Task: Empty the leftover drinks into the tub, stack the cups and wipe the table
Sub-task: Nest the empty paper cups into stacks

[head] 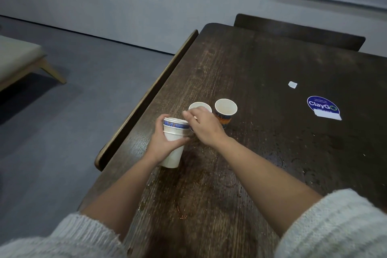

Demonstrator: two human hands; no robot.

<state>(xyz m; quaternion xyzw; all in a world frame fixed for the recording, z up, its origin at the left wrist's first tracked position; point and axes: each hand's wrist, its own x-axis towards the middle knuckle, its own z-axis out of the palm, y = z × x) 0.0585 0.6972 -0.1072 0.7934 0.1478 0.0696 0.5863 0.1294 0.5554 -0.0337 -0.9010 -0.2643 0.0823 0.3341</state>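
Left hand [162,142] is gripping the stack of nested white paper cups [173,142] over the dark wet wooden table [261,142]; right hand [206,126] is pinching its rim, fingers curled. Two loose paper cups [225,109] are standing just behind. Grey floor [73,111] is showing left.

Two paper cups are standing just beyond my right hand [206,126]: a white cup [200,107] touching my fingers and a patterned cup [225,111] just beside it, blocking a straight reach forward. The cup stack [172,142] in my left hand [162,142] is closing off the left. To the right, the wet wooden table [282,142] is lying open as far as the ClayGo sticker [322,107].
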